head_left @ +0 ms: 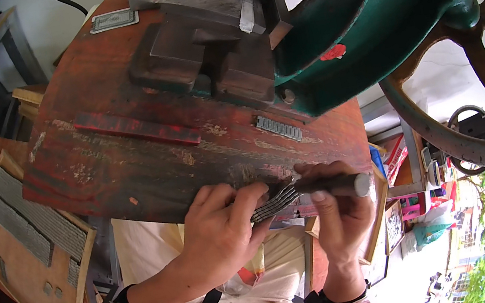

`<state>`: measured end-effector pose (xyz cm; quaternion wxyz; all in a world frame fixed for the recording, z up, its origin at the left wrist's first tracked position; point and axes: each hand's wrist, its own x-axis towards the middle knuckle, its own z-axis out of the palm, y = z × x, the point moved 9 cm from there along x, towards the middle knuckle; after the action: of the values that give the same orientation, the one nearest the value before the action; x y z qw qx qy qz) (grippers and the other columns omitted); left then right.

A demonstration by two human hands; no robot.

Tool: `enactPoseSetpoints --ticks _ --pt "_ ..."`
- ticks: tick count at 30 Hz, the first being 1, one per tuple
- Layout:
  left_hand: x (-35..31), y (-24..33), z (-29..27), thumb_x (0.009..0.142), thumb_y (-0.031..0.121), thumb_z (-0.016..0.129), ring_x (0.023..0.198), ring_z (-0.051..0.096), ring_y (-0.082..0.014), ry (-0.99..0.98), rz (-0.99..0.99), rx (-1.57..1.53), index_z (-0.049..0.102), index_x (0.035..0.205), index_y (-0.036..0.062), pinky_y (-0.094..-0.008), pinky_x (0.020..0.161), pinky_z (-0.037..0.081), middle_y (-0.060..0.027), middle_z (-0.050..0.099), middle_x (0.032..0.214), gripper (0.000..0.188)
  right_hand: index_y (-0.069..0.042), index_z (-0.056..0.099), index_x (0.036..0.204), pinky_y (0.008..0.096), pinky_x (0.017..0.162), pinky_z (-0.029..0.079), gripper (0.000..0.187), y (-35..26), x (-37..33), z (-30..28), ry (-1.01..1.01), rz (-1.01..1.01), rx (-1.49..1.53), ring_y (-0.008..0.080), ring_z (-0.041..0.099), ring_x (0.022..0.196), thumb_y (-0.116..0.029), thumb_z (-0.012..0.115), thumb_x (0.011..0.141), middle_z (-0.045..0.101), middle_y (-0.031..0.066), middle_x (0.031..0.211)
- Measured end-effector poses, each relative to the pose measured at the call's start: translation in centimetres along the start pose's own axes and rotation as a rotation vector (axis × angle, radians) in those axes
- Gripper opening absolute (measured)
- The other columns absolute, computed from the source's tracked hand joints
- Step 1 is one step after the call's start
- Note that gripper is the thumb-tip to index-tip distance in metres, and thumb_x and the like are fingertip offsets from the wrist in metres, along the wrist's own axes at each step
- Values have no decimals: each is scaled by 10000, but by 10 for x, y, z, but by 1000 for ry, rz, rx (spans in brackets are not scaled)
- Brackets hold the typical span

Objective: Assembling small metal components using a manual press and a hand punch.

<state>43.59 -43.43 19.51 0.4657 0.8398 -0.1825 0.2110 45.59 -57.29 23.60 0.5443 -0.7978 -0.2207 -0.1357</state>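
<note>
My left hand (219, 225) is closed round a small stack of thin, dark metal strips (276, 202), held at the near edge of the worn wooden bench (151, 172). The strips fan apart towards the right. My right hand (343, 218) grips a short dark cylinder (340, 187) with a pale round end, its thumb along the near side. The cylinder's inner end meets the strips; whether it is a handle or a tool head I cannot tell. A short ridged grey metal strip (279, 128) lies on the bench beyond my hands.
A green cast-iron press (369, 68) with a big handwheel (427, 116) stands at the far right, next to dark metal blocks (176, 54). A red bar (137, 128) and a card pack (114, 20) lie on the bench. At left, a wooden tray (29, 287) carries ridged metal sheets (43, 215).
</note>
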Motion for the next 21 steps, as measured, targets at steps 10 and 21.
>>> enactPoseSetpoints --ticks 10,21 --pt "0 1 -3 588 76 782 714 533 -213 25 7 15 559 958 51 -339 645 417 -4 647 826 432 74 528 994 271 769 488 186 1 4 2 -56 43 -147 223 626 866 65 568 813 632 192 967" --pt "-2 1 -3 592 79 784 719 533 -219 9 4 4 568 938 51 -344 648 421 -14 648 834 408 54 520 1031 303 804 494 234 -10 7 1 -8 45 -49 221 633 890 32 595 811 636 197 964"
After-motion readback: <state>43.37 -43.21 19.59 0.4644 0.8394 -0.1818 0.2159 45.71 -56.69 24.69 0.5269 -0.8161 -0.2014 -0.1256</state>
